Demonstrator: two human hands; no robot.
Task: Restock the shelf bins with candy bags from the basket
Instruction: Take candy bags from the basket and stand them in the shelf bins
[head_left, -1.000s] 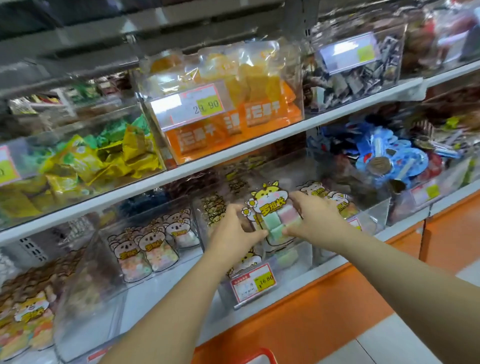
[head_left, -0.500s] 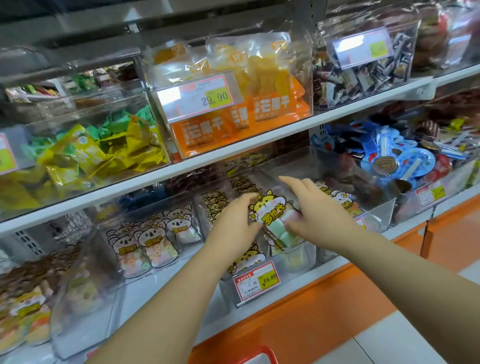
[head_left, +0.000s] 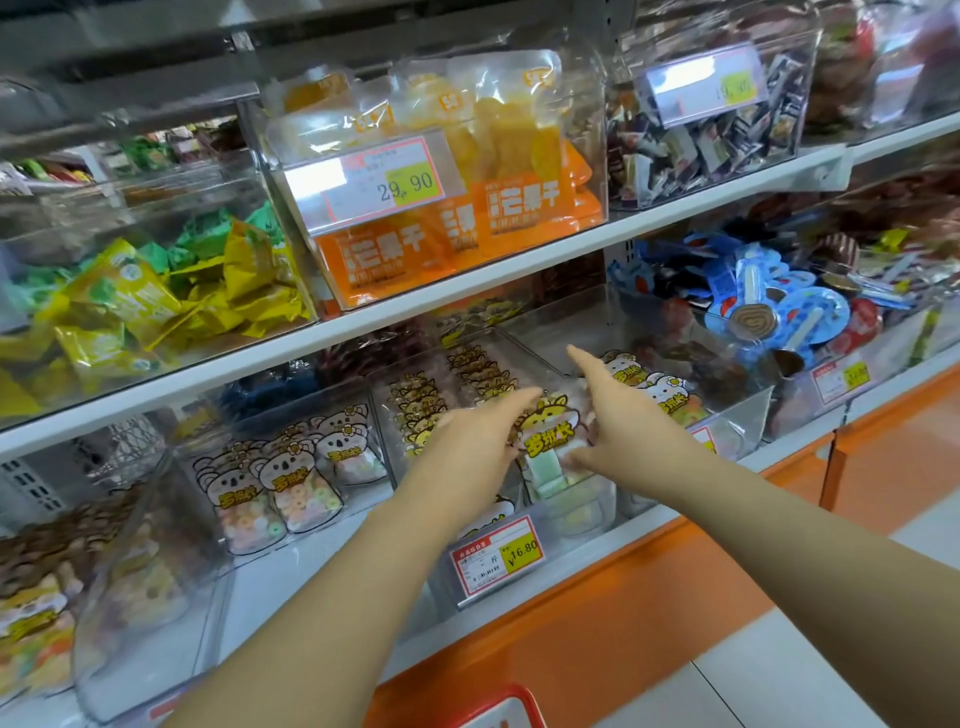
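Note:
A hamster-print candy bag (head_left: 549, 441) with pastel sweets stands upright at the front of a clear shelf bin (head_left: 597, 519) that carries a 16.80 price tag (head_left: 497, 561). My left hand (head_left: 475, 441) touches the bag's left side with straight fingers. My right hand (head_left: 621, 421) is at its right side, index finger stretched out over the bin and thumb against the bag's lower edge. More hamster bags (head_left: 421, 410) stand in a row behind it. The red rim of the basket (head_left: 498, 696) shows at the bottom edge.
Neighbouring clear bins hold koala-print bags (head_left: 280, 483) on the left and white cat-print bags (head_left: 667, 395) on the right. Blue lollipops (head_left: 769, 312) lie further right. The upper shelf carries orange mango bags (head_left: 467, 223), yellow-green packs (head_left: 156, 306) and wrapped sweets (head_left: 701, 140).
The bag has gone further back and down into the bin. Both hands went from gripping it to lying against its sides with straightened fingers. The view moved closer to the shelf.

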